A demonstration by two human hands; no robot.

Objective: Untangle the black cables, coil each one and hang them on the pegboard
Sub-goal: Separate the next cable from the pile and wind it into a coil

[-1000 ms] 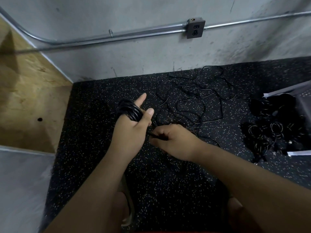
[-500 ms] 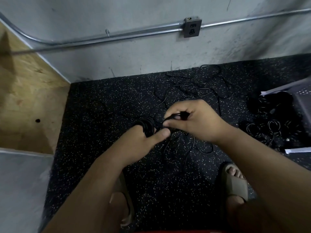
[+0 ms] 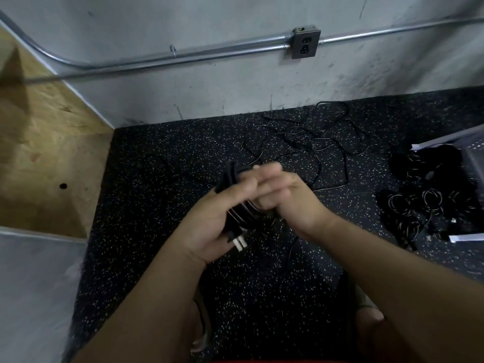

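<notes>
My left hand (image 3: 209, 224) holds a coil of black cable (image 3: 231, 179) wound around its fingers, and a plug with two pale prongs (image 3: 239, 243) sticks out below the palm. My right hand (image 3: 285, 197) is pressed against the coil from the right, its fingers curled round the cable strand; the grip itself is hidden and blurred. A loose tangle of black cables (image 3: 317, 142) lies on the speckled black floor beyond my hands. A pile of coiled black cables (image 3: 424, 203) sits at the right.
A grey concrete wall with a metal conduit (image 3: 183, 55) and an outlet box (image 3: 305, 44) runs along the back. A plywood box (image 3: 39, 153) stands at the left. A grey perforated panel (image 3: 468, 142) lies at the right edge. My sandalled feet show near the bottom.
The coil has risen and turned upright in my left hand. My right hand has swung from above the coil round to its right side. The plug now shows below the palm.
</notes>
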